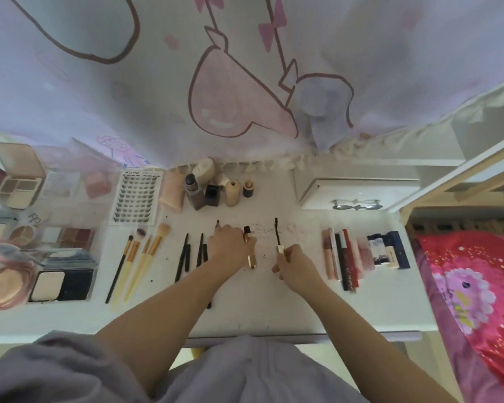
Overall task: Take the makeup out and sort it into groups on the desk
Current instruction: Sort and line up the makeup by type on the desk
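We see the left hand (pixel 226 246) curled around a gold mascara tube (pixel 251 254) that lies on the white desk (pixel 274 309), its open neck pointing away from us. The right hand (pixel 296 269) pinches the gold cap of the wand (pixel 278 235), brush end up and apart from the tube. Left of the hands lie dark pencils (pixel 186 254) and brushes (pixel 140 257); palettes (pixel 61 280) sit at the far left. Bottles (pixel 216 190) stand behind, and lip tubes (pixel 346 257) line up on the right.
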Motion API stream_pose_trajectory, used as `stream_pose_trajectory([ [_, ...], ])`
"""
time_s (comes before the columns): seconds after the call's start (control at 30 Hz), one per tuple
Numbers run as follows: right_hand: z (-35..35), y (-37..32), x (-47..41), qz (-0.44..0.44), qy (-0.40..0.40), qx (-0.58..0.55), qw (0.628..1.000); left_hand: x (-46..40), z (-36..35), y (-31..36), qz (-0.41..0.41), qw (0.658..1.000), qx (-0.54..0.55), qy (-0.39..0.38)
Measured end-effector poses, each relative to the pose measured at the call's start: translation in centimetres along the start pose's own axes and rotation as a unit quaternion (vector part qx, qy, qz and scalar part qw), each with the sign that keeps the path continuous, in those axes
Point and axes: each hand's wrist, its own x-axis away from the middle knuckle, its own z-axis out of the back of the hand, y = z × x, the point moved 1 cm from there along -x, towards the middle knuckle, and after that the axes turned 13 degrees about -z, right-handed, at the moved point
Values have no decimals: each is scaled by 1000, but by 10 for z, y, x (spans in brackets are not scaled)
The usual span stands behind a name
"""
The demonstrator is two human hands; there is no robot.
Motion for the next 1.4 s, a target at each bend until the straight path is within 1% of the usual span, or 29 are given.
stream_pose_trajectory([
  [0.07, -18, -5, 1, 11, 30, 75, 997, -4, -3, -4, -18, 999, -45, -5],
  [0.17, -39, -16, 1, 12, 71, 174, 982, -8, -8, -12, -34, 994, -100, -18],
  [0.23, -48, -24, 1, 10, 82, 221, 972, -9, -8, -18, -40, 991, -126, -16],
  [0.33, -58, -30, -1, 25, 77, 288, 954, -8, -6, -23, -50, 988, -144, -18],
  [0.4, -62, -32, -1, 35, 75, 296, 952, -7, -5, -27, -52, 989, -138, -17],
  [0.47, -58, -33, -1, 38, 68, 281, 957, -6, -3, -30, -44, 992, -122, 0],
  [0.53, -41, -30, -2, 39, 70, 264, 961, -5, 1, -27, -44, 993, -107, 27],
  [0.57, -25, -27, -4, 43, 85, 260, 961, -5, 4, -21, -54, 993, -100, 43],
  [0.67, 34, -10, -16, 54, 153, 261, 952, -4, 7, 16, -131, 984, -91, 75],
  [0.73, 70, 4, -30, 36, 162, 269, 949, -5, -2, 50, -187, 978, -68, 68],
  [0.8, 92, 11, -44, 16, 144, 279, 949, -9, -19, 85, -211, 976, -44, 34],
  [0.83, 98, 14, -51, 15, 132, 276, 952, -14, -29, 102, -208, 978, -31, 8],
  [0.9, 105, 15, -60, 27, 116, 264, 957, -23, -49, 128, -177, 983, -19, -37],
  [0.97, 109, 15, -66, 45, 110, 259, 958, -32, -62, 144, -126, 990, -19, -56],
  [1.07, 110, 17, -76, 69, 117, 272, 953, -41, -68, 154, -70, 996, -35, -47],
  [1.17, 107, 18, -84, 67, 112, 285, 950, -40, -66, 148, -53, 997, -33, -41],
  [1.23, 106, 15, -84, 65, 99, 278, 953, -34, -64, 139, -50, 999, -8, -20],
  [1.3, 106, 8, -81, 60, 54, 241, 967, -26, -58, 128, -69, 997, 21, 1],
  [1.4, 108, -3, -66, 16, -62, 151, 986, -10, -43, 109, -158, 987, 4, 44],
])
